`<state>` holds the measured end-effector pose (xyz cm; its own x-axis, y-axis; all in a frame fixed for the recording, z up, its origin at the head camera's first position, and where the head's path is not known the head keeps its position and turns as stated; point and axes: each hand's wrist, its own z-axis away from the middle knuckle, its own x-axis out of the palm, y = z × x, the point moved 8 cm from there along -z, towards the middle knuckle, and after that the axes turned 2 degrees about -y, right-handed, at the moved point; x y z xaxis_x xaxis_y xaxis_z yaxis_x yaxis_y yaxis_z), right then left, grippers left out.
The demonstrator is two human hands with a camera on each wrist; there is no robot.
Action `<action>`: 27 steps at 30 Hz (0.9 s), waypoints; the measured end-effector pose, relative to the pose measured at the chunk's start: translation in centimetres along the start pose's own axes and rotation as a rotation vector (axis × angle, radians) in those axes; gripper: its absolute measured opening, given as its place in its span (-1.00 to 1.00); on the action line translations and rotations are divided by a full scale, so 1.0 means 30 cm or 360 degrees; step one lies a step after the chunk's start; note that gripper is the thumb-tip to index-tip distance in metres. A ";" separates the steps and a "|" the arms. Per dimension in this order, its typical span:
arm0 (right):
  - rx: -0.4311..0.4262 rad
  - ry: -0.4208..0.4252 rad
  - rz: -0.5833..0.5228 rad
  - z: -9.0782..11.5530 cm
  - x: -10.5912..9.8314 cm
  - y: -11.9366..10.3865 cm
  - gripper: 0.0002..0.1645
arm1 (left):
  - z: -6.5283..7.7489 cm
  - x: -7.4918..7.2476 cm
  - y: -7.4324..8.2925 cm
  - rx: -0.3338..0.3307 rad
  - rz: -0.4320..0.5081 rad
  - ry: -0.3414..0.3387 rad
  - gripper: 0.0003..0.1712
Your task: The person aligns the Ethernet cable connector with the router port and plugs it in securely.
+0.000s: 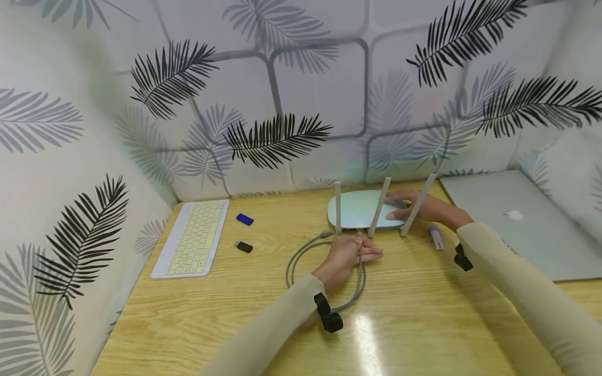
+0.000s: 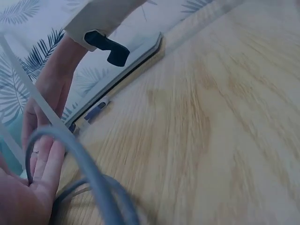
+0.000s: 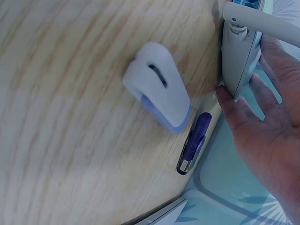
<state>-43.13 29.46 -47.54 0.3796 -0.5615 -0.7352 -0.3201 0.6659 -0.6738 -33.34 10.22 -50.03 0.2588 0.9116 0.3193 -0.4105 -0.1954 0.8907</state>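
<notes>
A pale Wi-Fi router [image 1: 359,203] with several upright white antennas lies near the back of the table. My left hand [image 1: 345,255] pinches one end of a grey network cable [image 1: 291,263] at the router's near edge, where the ports are. Whether the plug sits in a port is hidden by the fingers. The cable loops around this wrist, and its other plug [image 1: 325,233] lies left of the hand. At the router's right end, my right hand [image 1: 419,206] holds the casing; the right wrist view shows its fingers [image 3: 229,105] against the router's side [image 3: 236,58].
A white keyboard [image 1: 195,238] stands at the left, beside a blue USB stick [image 1: 244,219] and a black one [image 1: 244,247]. A white and purple USB stick [image 1: 436,238] lies near the right wrist. The silver laptop [image 1: 531,219] is closed at the right.
</notes>
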 end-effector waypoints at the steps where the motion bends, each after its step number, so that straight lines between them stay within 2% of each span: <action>1: 0.0006 0.0002 0.0008 0.002 0.001 -0.004 -0.18 | -0.005 -0.003 -0.003 -0.0008 0.0020 0.0039 -0.66; 5: -0.0025 -0.0006 0.0059 0.018 -0.001 -0.061 -0.23 | -0.026 -0.008 -0.011 -0.0045 0.0056 0.0130 -0.67; 8: -0.0048 -0.0023 0.0096 0.027 -0.010 -0.112 -0.29 | -0.041 -0.008 -0.005 -0.0051 0.0046 0.0128 -0.68; 11: 0.0004 -0.0079 0.0108 0.027 -0.016 -0.137 -0.29 | -0.047 -0.002 0.002 -0.0043 0.0010 0.0107 -0.67; 14: 0.0053 -0.0120 0.0098 0.029 -0.018 -0.139 -0.28 | -0.049 0.003 0.000 -0.0024 -0.0016 0.0115 -0.64; 19: 0.0024 -0.0107 0.0098 0.023 -0.008 -0.132 -0.28 | -0.050 -0.004 -0.013 0.0033 -0.0034 0.0202 -0.65; 24: 0.0014 -0.0088 0.0118 0.023 -0.008 -0.133 -0.29 | -0.050 -0.005 -0.010 0.0130 0.0025 0.0295 -0.68; 27: 0.0021 -0.0088 0.0114 0.027 -0.015 -0.134 -0.28 | -0.055 -0.001 -0.006 0.0154 0.0069 0.0350 -0.69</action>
<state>-41.30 27.44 -44.44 0.4037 -0.4843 -0.7762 -0.3368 0.7102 -0.6183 -34.71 10.82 -50.74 0.0420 0.9563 0.2895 -0.3288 -0.2604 0.9078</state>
